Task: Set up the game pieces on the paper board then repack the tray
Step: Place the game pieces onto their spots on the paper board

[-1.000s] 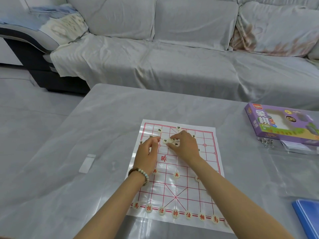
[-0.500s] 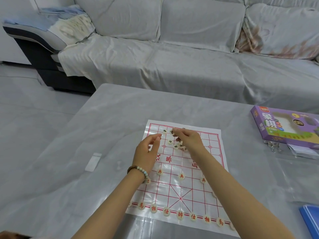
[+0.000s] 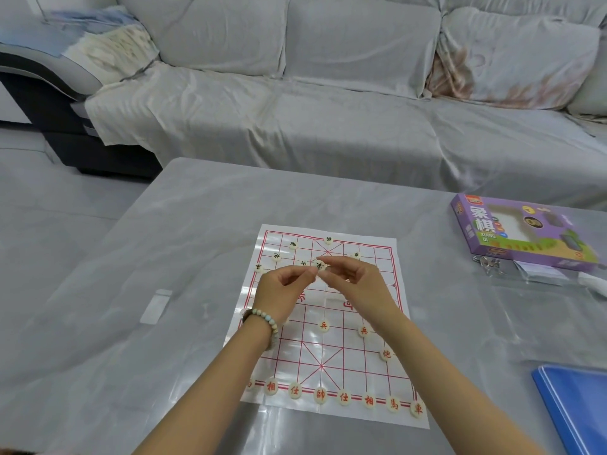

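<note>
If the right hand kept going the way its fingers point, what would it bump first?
Probably the left hand, close beside the game piece the right hand pinches; depth is unclear.

We are reading 象棋 and XIANG QI on the purple box (image 3: 522,234). On the paper board (image 3: 361,372), the near row of pieces (image 3: 320,394) is showing red 相, 仕, 帥, 仕, 相, 馬, 車. Two middle pieces (image 3: 324,325) are showing 兵, and a right-side piece (image 3: 386,354) 炮. We are finding the black characters on the far pieces (image 3: 276,256) and the held piece (image 3: 320,265) too blurred to read.
</note>
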A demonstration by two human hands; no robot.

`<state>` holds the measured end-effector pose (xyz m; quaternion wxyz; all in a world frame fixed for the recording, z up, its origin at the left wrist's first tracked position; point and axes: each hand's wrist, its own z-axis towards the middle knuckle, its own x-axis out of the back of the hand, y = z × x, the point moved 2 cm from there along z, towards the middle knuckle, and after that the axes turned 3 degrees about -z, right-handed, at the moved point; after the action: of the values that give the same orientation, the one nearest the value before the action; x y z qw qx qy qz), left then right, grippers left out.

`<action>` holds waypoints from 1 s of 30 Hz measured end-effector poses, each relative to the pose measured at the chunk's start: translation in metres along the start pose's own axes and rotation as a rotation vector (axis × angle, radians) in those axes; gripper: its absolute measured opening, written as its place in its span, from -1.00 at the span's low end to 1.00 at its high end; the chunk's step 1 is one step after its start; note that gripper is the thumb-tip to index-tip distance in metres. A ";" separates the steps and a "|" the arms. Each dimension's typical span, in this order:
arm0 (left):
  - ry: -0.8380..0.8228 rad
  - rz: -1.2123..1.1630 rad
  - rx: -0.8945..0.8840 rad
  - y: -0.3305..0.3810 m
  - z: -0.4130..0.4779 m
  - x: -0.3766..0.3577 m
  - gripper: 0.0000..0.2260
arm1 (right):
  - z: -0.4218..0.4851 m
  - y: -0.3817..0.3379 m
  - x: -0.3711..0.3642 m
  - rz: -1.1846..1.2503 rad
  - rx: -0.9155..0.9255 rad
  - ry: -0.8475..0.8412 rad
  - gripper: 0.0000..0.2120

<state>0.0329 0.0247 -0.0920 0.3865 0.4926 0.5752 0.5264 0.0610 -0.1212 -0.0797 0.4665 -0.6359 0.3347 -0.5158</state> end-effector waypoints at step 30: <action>-0.278 1.122 -0.251 -0.045 0.074 -0.091 -0.33 | 0.105 0.138 0.118 -0.501 -0.084 0.370 -0.73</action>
<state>0.1165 -0.0451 -0.1536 0.1761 0.7364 0.1043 0.6448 0.1988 -0.2487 -0.1719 0.2294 -0.6128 0.2679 -0.7071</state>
